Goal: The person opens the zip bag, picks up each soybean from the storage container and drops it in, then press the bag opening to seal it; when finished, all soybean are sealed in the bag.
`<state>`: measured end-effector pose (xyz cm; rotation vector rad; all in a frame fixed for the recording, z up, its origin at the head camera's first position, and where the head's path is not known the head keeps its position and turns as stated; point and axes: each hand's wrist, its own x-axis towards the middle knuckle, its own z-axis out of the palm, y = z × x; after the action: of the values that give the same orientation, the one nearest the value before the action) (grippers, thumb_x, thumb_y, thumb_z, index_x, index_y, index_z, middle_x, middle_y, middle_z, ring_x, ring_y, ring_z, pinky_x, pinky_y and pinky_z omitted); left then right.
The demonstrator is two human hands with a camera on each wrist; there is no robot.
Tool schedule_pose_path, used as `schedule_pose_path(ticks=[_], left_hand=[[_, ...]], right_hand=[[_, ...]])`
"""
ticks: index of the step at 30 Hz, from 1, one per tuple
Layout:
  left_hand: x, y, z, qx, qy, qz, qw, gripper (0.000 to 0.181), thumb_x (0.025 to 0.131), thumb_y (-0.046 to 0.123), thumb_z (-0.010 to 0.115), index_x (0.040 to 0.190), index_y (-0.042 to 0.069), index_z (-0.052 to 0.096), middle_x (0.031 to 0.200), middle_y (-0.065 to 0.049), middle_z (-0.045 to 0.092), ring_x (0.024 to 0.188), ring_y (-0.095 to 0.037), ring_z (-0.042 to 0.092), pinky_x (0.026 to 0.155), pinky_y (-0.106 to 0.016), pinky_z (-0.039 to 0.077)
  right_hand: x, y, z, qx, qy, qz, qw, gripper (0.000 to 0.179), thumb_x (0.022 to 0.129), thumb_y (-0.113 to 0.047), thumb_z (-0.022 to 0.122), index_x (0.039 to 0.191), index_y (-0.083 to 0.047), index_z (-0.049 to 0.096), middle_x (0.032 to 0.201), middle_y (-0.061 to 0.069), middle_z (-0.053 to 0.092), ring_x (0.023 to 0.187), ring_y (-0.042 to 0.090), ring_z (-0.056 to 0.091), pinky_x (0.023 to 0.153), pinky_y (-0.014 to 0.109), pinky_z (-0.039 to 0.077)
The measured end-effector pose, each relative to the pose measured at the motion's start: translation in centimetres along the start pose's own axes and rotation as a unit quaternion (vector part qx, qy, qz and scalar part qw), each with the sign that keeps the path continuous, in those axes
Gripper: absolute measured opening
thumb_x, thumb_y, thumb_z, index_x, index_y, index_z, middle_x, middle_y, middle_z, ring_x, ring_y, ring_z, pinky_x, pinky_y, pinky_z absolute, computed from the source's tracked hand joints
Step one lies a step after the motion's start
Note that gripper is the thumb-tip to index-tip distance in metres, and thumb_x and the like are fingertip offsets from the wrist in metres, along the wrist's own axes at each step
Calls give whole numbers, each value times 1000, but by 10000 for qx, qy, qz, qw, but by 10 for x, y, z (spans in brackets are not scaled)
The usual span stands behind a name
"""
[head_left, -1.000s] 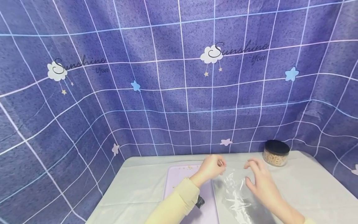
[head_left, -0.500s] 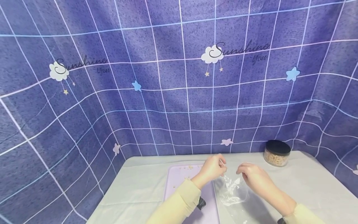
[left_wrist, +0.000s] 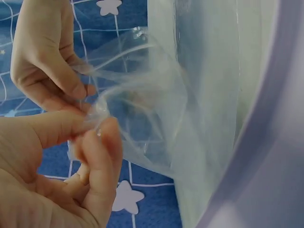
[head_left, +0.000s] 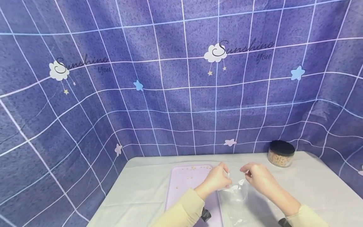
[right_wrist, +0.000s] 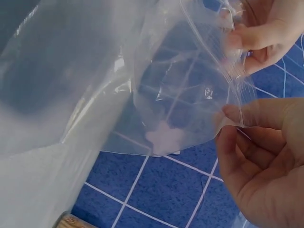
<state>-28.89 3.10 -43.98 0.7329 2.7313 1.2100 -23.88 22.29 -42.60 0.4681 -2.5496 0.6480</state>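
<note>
1. One blue-purple curtain (head_left: 170, 104) with a pale grid, clouds and stars runs across the far side and down both sides of the grey-white tabletop (head_left: 139, 186).
2. A lilac tray (head_left: 172, 200) lies left of the tabletop's middle, its far edge close to the tabletop's far edge. Small pale pieces (head_left: 193, 168) are scattered on it, mostly along that far edge.
3. A pale yellow left sleeve (head_left: 182, 208) crosses the tray, with a black object (head_left: 205, 215) on its underside.
4. The left hand (head_left: 216, 178) is above the tray's right edge, thumb and fingers drawn together in a pinch on the clear plastic.
5. A clear plastic bag (head_left: 237, 191) hangs between the hands, over the tabletop just beyond the tray's right edge. Fine ridges run along its pinched edge; whether its bottom touches the tabletop cannot be told.
6. The right hand (head_left: 259, 175) pinches the same edge, thumb against curled fingers, just beside the left; its right sleeve (head_left: 306, 217) comes from the near right.
7. A clear jar (head_left: 280, 160) of ring-shaped pieces, with a black lid (head_left: 281, 147) on, stands near the tabletop's far right corner.
</note>
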Motion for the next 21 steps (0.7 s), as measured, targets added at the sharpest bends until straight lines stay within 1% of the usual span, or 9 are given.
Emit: schedule_pose_path(ticks=[3, 5, 8, 11, 13, 14, 17, 19, 21], left_hand=[[-3, -5, -7, 184, 132, 28, 9997, 35, 73, -3, 73, 101, 12, 57, 54, 7, 58, 45, -6, 55, 48, -22, 44], [-4, -8, -13, 255, 134, 48, 9996, 34, 74, -2, 73, 102, 12, 58, 54, 7, 56, 44, -6, 54, 46, -22, 42], [-4, -16, -27, -4, -144, 127, 9998, 29, 81, 6, 76, 104, 12, 59, 60, 5, 58, 48, -8, 58, 47, -22, 43], [-4, -28, -50, -433, -454, 128, 9980, 25, 89, 22, 77, 108, 10, 64, 72, 1, 63, 57, -12, 63, 55, -24, 49], [-4, -43, -68, -413, -429, 82, 9982, 26, 92, 30, 75, 107, 10, 67, 78, 1, 65, 62, -14, 65, 59, -26, 51], [-4, -53, -78, -338, -366, 52, 9987, 24, 93, 30, 74, 105, 10, 68, 79, 0, 66, 63, -16, 66, 61, -27, 52], [-6, -84, -106, 211, -120, 58, 9997, 15, 90, 21, 76, 97, 9, 70, 79, 1, 65, 66, -16, 65, 61, -28, 53], [-10, -104, -122, 585, -81, -15, 9983, 11, 86, 14, 77, 92, 8, 71, 77, 1, 64, 67, -15, 62, 61, -29, 52], [-15, -120, -134, 906, -125, 22, 9958, 10, 81, 8, 78, 88, 6, 71, 74, 2, 64, 66, -12, 60, 61, -28, 52]], right_hand=[[2, -1, -1, 51, -166, 67, 9998, 25, 71, 14, 72, 90, -2, 75, 84, 6, 72, 69, 16, 65, 66, 35, 58], [3, -1, -3, 101, -248, 61, 9996, 25, 71, 14, 71, 90, -2, 75, 85, 6, 72, 69, 16, 65, 66, 36, 57], [4, 2, -6, 103, -240, -60, 9996, 25, 71, 13, 70, 89, -3, 75, 84, 5, 73, 68, 15, 65, 65, 34, 57], [4, 4, -9, 171, -264, -170, 9994, 25, 72, 12, 70, 90, -5, 76, 84, 3, 73, 67, 12, 65, 64, 32, 56], [5, 7, -11, 269, -327, -205, 9989, 26, 72, 11, 70, 91, -5, 77, 85, 2, 74, 67, 10, 65, 64, 31, 56], [6, 8, -12, 337, -382, -208, 9985, 26, 72, 10, 70, 92, -5, 77, 86, 2, 74, 67, 10, 65, 63, 31, 56], [9, 11, -17, 522, -538, -116, 9971, 25, 74, 9, 71, 94, -5, 77, 88, 3, 75, 68, 9, 65, 63, 30, 55], [11, 13, -21, 616, -598, -25, 9963, 25, 74, 9, 70, 95, -5, 77, 89, 3, 75, 69, 10, 66, 64, 30, 55], [12, 16, -24, 635, -596, 41, 9962, 25, 75, 8, 71, 95, -6, 77, 90, 4, 76, 69, 11, 67, 64, 30, 56]])
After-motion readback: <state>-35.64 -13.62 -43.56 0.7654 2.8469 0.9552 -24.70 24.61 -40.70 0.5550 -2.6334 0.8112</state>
